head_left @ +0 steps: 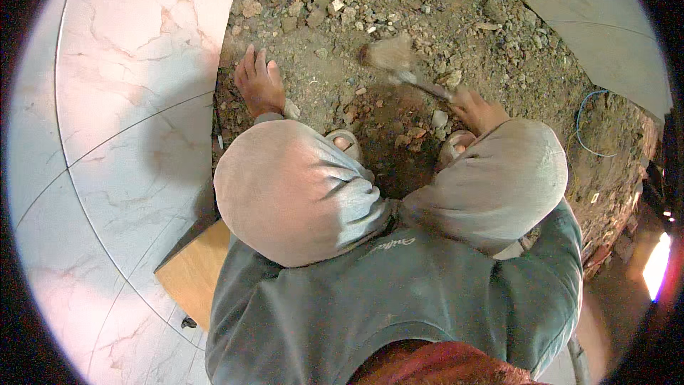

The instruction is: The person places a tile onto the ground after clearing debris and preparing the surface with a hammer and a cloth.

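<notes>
In my right hand [479, 110] is the handle of a trowel [390, 53]. Its flat blade, blurred by motion, points up and left over the soil in front of me. My left hand [261, 84] is stretched out beyond my left knee, fingers extended, at the edge of the dirt beside the tiles. It grips nothing that I can see. Loose earth with stones and rubble [335, 57] lies around both hands. Whether the blade touches the ground is hard to tell through the blur.
Pale marble-look tiles [135, 64] border the dirt on the left, and a plain slab [605, 28] lies at the far right. A wooden board [194, 271] sits by my left side. A thin blue wire loop [581, 125] rests on the right. My feet stand in the rubble.
</notes>
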